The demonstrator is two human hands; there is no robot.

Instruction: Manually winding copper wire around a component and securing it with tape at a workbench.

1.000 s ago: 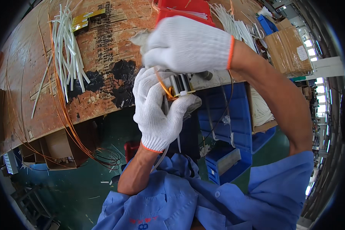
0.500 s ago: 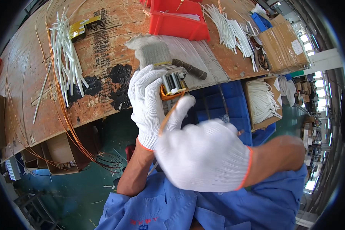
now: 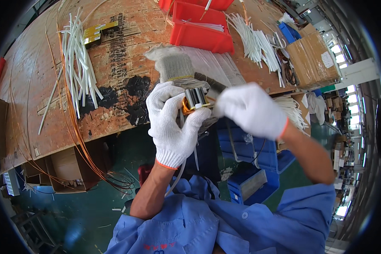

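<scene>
My left hand (image 3: 169,122), in a white knit glove, grips a small wound coil (image 3: 195,99). The coil has dark grey ridged metal sides and orange copper wire at its left end. Thumb and fingers clasp it from below and from the left. My right hand (image 3: 252,108), gloved too, is just right of the coil with its fingers curled together. Motion smears its fingertips, and whatever they pinch cannot be made out. A thin white tube (image 3: 196,158) hangs beneath my left hand.
The worn wooden bench (image 3: 42,89) carries white sleeving tubes (image 3: 78,63), long copper wires (image 3: 70,114), yellow-black blocks (image 3: 99,31), a red bin (image 3: 199,38) and a grey cloth-wrapped form (image 3: 173,67). A cardboard box (image 3: 315,55) stands far right. Blue crates (image 3: 256,186) sit below.
My right hand has moved up and away from my body, from in front of my left wrist to the coil's right side. The left hand keeps its hold on the coil, slightly lower.
</scene>
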